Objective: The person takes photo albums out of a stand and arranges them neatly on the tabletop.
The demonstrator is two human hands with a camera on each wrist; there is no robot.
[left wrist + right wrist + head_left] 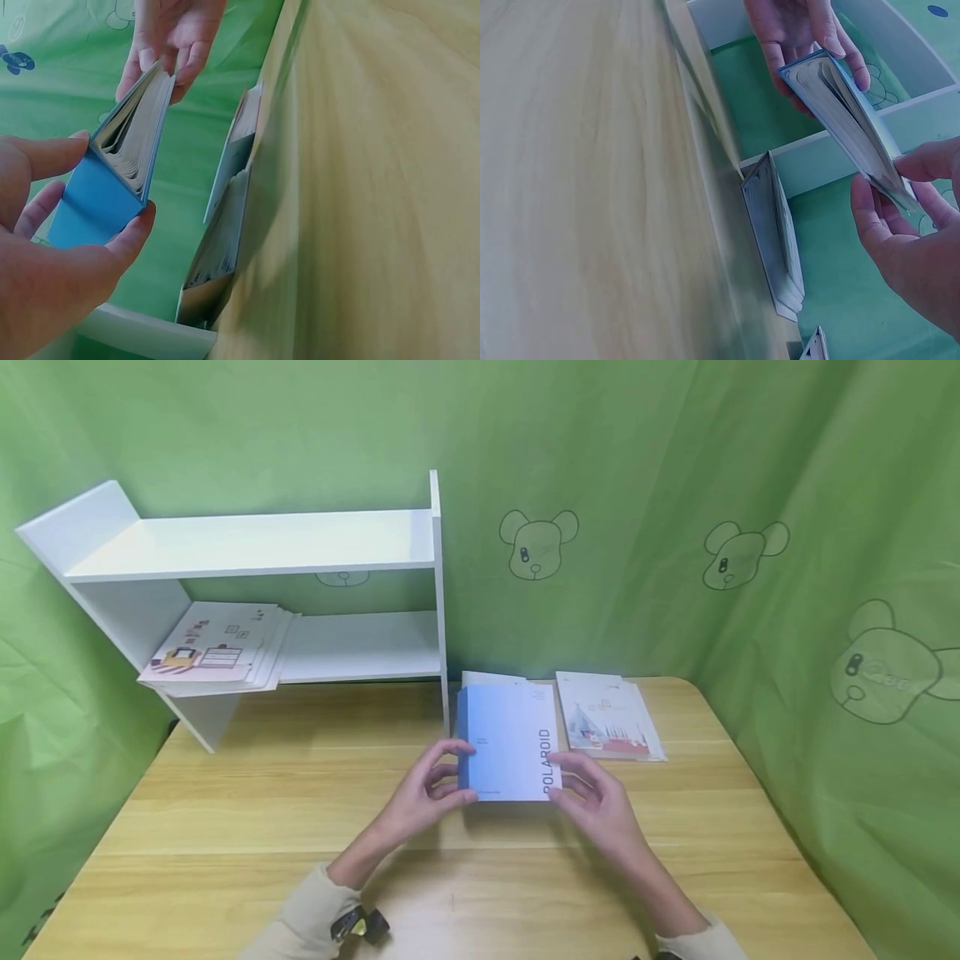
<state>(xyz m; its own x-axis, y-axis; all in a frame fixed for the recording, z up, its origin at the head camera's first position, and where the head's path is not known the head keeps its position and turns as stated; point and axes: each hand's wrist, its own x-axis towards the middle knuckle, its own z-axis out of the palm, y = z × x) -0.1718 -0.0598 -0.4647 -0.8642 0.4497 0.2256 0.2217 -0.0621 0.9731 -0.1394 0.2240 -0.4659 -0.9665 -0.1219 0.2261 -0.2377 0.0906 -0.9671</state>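
Observation:
A blue photo album (510, 743) with POLAROID printed along its right side is held up over the table by both hands. My left hand (426, 789) grips the spine side, thumb at the lower corner and fingers along the edge. On the opposite side, my right hand (600, 802) pinches the edge between thumb and fingers. The blue spine (94, 202) faces the left palm in the left wrist view. White page edges (840, 112) show between slightly parted covers in the right wrist view. Behind the album, pale books (495, 678) on the table are mostly hidden.
A white two-tier shelf (262, 547) stands at the back left. Several pale illustrated books (210, 647) lie stacked on its lower board. Another small stack of books (607, 718) lies at the table's back right. Green curtain (615, 460) hangs behind the wooden table (300, 777).

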